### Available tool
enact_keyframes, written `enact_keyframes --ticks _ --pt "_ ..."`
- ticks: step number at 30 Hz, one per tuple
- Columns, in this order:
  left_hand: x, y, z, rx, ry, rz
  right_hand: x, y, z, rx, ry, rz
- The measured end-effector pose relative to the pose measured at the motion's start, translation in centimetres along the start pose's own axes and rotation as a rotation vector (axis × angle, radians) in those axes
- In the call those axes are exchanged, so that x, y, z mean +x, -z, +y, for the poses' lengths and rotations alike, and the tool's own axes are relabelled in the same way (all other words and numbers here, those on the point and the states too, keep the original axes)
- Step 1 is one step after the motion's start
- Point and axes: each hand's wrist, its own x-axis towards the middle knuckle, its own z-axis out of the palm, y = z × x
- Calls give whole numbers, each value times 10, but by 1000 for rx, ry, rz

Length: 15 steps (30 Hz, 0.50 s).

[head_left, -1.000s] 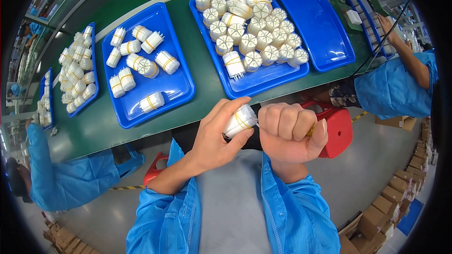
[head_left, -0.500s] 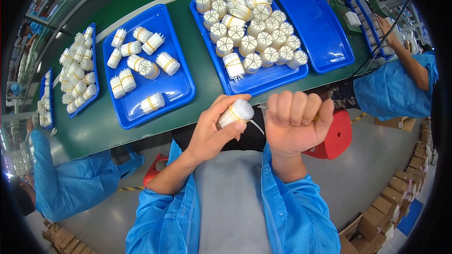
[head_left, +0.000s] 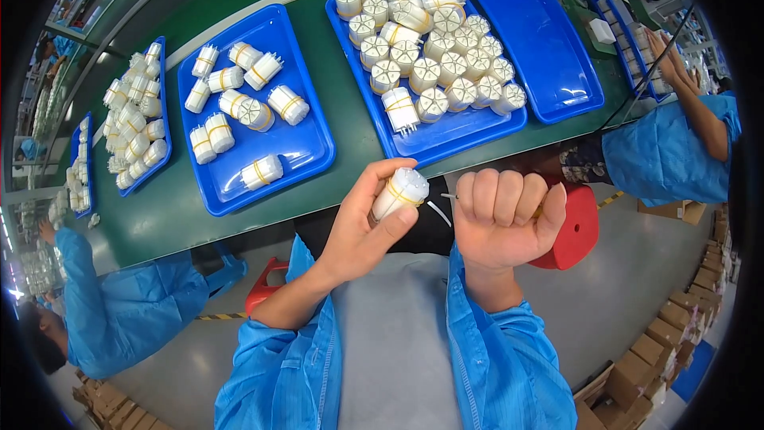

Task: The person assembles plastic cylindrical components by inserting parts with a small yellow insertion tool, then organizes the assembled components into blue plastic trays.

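Observation:
A white ribbed cylindrical bundle (head_left: 400, 193) with a yellow band around it is tilted in my left hand (head_left: 355, 231), its pale end toward my right side. Fingers and thumb wrap it from both sides. Just to the right, my right hand (head_left: 509, 219) is closed in a fist around a thin tool (head_left: 449, 196). Only a narrow tip shows on the left of the fist; the rest is hidden. Between the two hands, a short white strip or tube (head_left: 438, 213) shows; what it joins is unclear. Tip and bundle are apart.
On the green bench (head_left: 350, 123), one blue tray (head_left: 318, 159) holds several banded bundles, and another blue tray (head_left: 446, 147) is packed with them. A bare blue tray (head_left: 549, 56) lies right. Co-workers in blue sit on both sides. A red stool (head_left: 577, 227) stands behind my right hand.
Both hands stay in nearly the same pose, with bundle and tool still held. The view has shifted slightly, and the right co-worker's hands have moved a little.

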Motion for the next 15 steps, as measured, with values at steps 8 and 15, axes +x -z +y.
enact_keyframes --ticks 8,15 --pt "0 -6 -1 502 -243 73 -2 -9 11 -61 -30 -97" --pt "-1 -5 0 654 -320 77 -5 -9 18 -76 -72 -45"
